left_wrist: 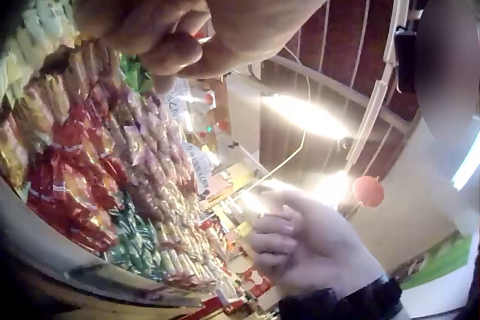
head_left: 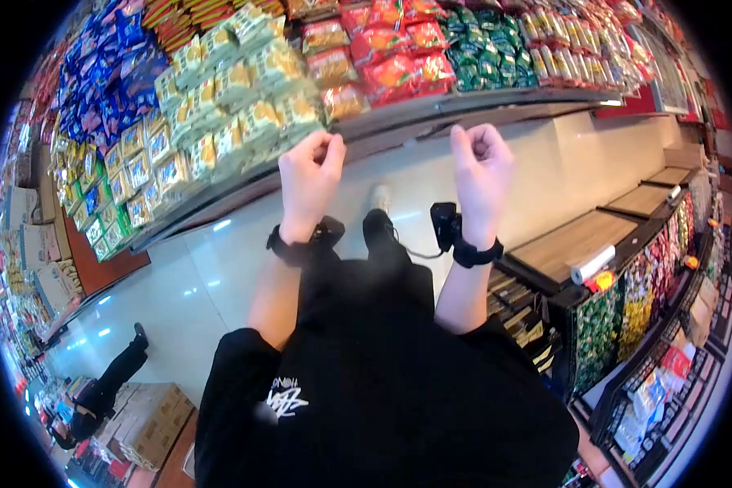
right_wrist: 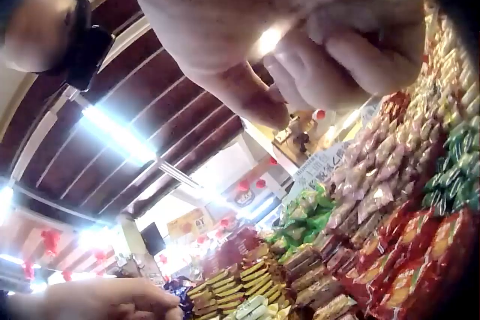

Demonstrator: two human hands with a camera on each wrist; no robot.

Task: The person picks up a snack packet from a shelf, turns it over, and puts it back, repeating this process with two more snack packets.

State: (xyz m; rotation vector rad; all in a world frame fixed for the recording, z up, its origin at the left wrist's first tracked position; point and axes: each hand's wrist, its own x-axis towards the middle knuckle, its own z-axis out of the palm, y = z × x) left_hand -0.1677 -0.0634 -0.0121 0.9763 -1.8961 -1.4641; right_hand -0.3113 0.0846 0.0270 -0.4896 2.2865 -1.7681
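Observation:
My left hand (head_left: 311,175) is raised in front of my body with its fingers curled in and nothing held. Level with it, my right hand (head_left: 483,175) is curled the same way, likewise holding nothing. Seen from the left wrist, the right hand (left_wrist: 307,241) shows bent fingers tucked toward the palm. Nearest the left hand are pale green snack packets (head_left: 256,122), stacked on the sloping display just beyond it. Red snack packets (head_left: 411,73) and dark green packets (head_left: 492,53) lie past the right hand. A black wrist camera (head_left: 445,224) is strapped at the right wrist.
The display's front edge (head_left: 390,138) runs across before me. Blue packets (head_left: 110,65) pile at its left end. On the right stands a low wooden-topped shelf (head_left: 577,240) with a white roll (head_left: 594,264). At lower left, another person (head_left: 110,386) is near stacked cardboard boxes (head_left: 150,423).

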